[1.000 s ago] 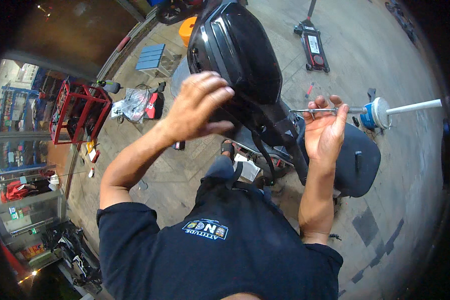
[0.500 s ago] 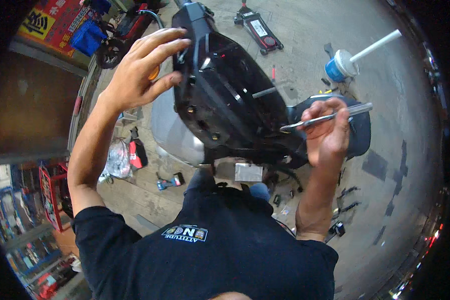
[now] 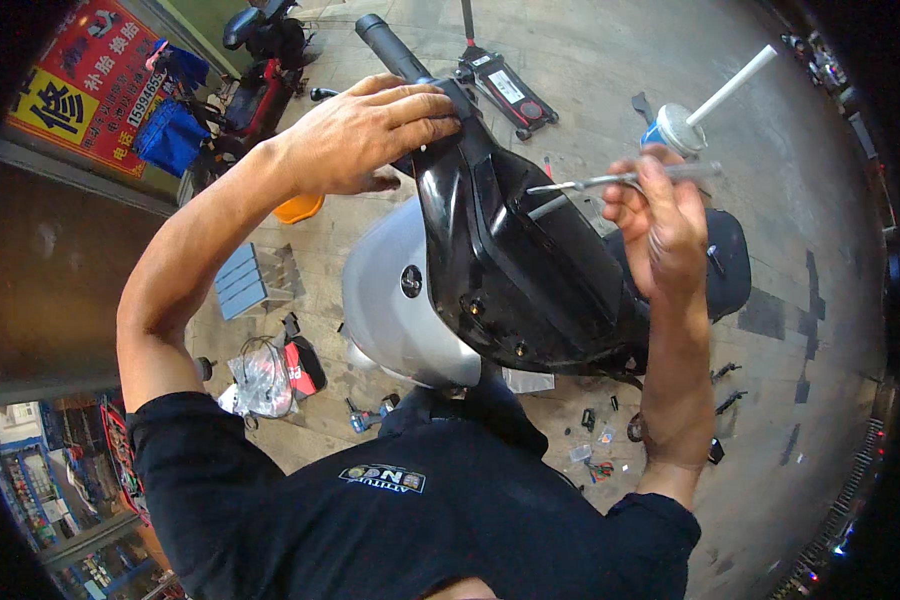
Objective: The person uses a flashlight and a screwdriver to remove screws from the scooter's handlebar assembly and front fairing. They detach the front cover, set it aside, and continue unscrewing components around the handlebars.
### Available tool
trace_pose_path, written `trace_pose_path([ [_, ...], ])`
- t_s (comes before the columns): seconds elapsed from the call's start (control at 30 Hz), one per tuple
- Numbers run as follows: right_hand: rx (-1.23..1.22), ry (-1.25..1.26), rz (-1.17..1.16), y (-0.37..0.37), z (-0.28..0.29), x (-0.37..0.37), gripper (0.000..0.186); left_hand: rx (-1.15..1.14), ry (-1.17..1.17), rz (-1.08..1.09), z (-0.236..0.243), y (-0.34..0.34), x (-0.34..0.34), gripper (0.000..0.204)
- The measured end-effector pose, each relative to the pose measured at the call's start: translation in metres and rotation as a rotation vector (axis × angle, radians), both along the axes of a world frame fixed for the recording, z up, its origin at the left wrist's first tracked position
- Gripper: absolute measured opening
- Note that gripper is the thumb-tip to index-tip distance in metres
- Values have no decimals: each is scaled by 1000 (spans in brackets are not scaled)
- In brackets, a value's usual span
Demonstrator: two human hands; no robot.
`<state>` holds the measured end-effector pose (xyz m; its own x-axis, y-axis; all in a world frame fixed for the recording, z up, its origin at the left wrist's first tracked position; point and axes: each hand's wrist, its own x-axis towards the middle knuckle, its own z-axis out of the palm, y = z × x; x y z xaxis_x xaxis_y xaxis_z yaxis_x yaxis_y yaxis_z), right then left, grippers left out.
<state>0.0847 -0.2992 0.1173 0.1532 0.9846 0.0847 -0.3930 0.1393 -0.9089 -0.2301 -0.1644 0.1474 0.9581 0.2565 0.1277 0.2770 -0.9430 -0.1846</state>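
My left hand [image 3: 380, 135] is closed over the top of a black scooter handlebar cover [image 3: 510, 270], close to the grip [image 3: 390, 55], with the thumb curled underneath. My right hand [image 3: 660, 225] holds a screwdriver [image 3: 595, 182] with a clear handle crosswise in its fingers, its metal shaft pointing left over the glossy cover. Whether the tip touches the cover I cannot tell. The silver front body [image 3: 385, 310] shows behind and below the cover, and part of the black seat [image 3: 730, 260] shows behind my right hand.
A floor jack [image 3: 510, 95], a bucket [image 3: 677, 130] with a white pipe, an orange stool [image 3: 295, 210] and a slatted blue stool [image 3: 240, 280] stand around the scooter. A bag of parts [image 3: 260, 375], a drill [image 3: 365, 415] and small parts lie on the floor. Another scooter [image 3: 270, 85] stands upper left.
My left hand has moved onto the top of the handlebar cover. My right hand with the screwdriver is higher over the cover. The view has shifted, showing more of the grip and silver body.
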Motion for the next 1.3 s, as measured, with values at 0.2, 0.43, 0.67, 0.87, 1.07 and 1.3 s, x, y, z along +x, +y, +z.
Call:
trace_pose_path([
  [0.2,-25,50,154,67,1,-18,20,52,-52,-136,8,19,13,38],
  [0.43,-52,45,180,82,-12,-39,18,-104,37,-190,24,33,24,57],
  [0.67,-59,19,81,77,-15,-55,15,-186,125,-311,34,51,42,54],
  [0.87,-38,113,9,76,-14,-54,13,-255,126,-339,29,56,46,68],
  [1.07,-110,123,69,81,-22,-49,12,-226,106,-364,27,59,49,54],
  [1.3,-182,174,73,86,-15,-63,11,-209,68,-392,25,59,52,33],
])
